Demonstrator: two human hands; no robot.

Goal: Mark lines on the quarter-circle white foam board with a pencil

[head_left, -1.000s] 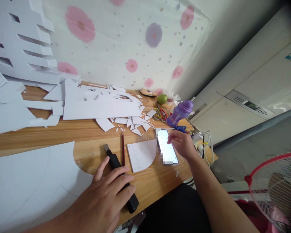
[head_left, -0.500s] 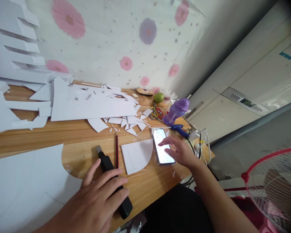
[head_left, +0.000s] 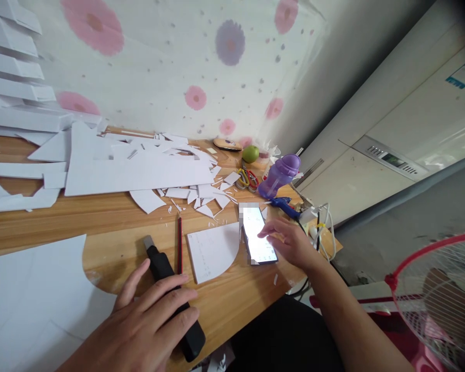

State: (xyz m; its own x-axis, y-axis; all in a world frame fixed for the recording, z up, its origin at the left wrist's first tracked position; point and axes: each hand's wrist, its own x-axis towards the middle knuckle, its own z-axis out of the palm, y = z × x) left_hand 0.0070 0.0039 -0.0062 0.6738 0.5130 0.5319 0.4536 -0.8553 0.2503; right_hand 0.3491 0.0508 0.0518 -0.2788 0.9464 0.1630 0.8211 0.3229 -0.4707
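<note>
Here's the wooden table (head_left: pixel 232 294), and across its near left lies a big white sheet (head_left: pixel 27 289), probably light and stiff but easily dented, best lifted by two edges. Over to the left hand (head_left: pixel 147 315): fingers spread wide, laid across the handle and not wrapped round it. The right hand (head_left: pixel 290 245), fingers loosely bent, gripping nothing, is over the phone's screen; contact is hard to call. Under that left palm, the black cutter (head_left: pixel 162 266), solid-looking, one to take by the handle, away from the blade end. Next, a curved-edged white piece (head_left: pixel 213 253), then the lit phone (head_left: pixel 253 227) flat to its right: rigid, likely slick, glass-fragile, safest by its long sides. Smallest, the slim pencil (head_left: pixel 180 245), just beside the cutter.
</note>
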